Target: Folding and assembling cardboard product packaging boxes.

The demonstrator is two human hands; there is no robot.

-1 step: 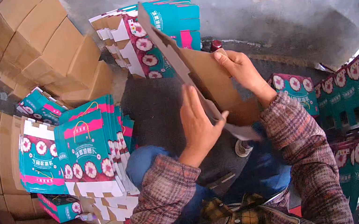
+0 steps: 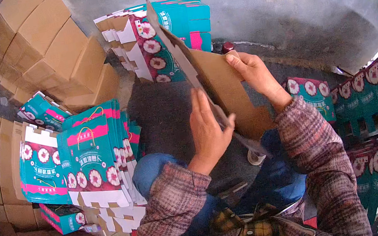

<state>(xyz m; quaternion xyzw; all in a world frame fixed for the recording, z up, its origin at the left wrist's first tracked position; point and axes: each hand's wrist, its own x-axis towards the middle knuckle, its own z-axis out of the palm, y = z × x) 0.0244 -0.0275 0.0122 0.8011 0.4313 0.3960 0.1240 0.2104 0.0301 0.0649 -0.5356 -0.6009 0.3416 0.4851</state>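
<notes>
A folding gift carton stands tilted in front of me, its plain brown inside facing right and its two panels spread apart in a V. My right hand pinches the upper edge of the right panel, thumb on top. Flat against the outer side of the left panel lies my left hand, fingers straight and thumb held apart near the panel's edge. The carton's printed outside is mostly turned away from view.
Flattened teal carton stacks lie at left, with another stack against the grey wall. Brown boxes are piled at far left. Rows of teal cartons stand at right. A dark red-capped object sits behind the carton.
The carton's lower end has shifted slightly left and its panels have moved a little. Both hands keep nearly the same places.
</notes>
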